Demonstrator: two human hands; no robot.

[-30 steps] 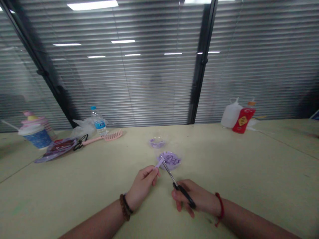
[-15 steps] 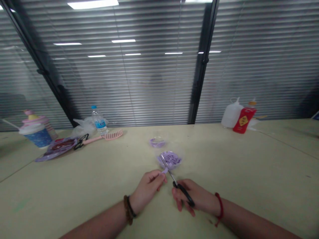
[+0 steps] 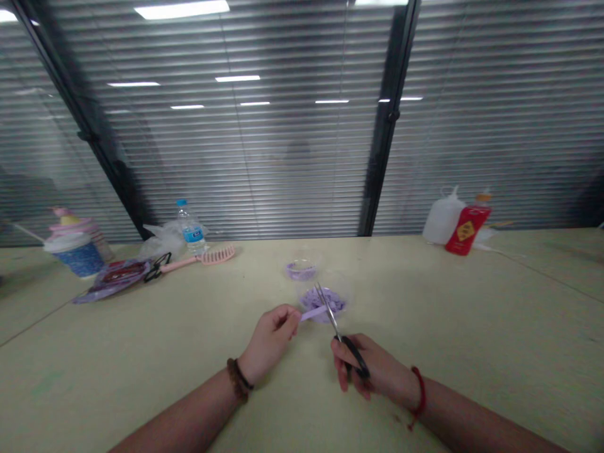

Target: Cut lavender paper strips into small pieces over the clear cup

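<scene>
Between thumb and fingers, my left hand (image 3: 272,340) pinches a thin light-purple strip (image 3: 313,313), which points right toward the scissors. My right hand (image 3: 365,365) has its fingers in the black handles of the scissors (image 3: 356,357). Their metal blades point up and left, slightly apart, and cross the free end of the strip. Just behind lies a clear bowl (image 3: 325,319) with many small purple cut pieces (image 3: 330,298) in it; the strip and blades are above its near side. What the strip is made of I cannot tell.
A second clear container (image 3: 301,270) with purple stuff stands farther back. At left are a pink hairbrush (image 3: 217,255), a water bottle (image 3: 191,231), a blue cup (image 3: 80,257) and a purple packet (image 3: 113,278). A white bottle (image 3: 442,220) and a red bottle (image 3: 467,231) stand back right.
My left hand has moved a little left and up, and more of the purple strip shows. The scissors have shifted slightly right and up. The whole view has shifted slightly.
</scene>
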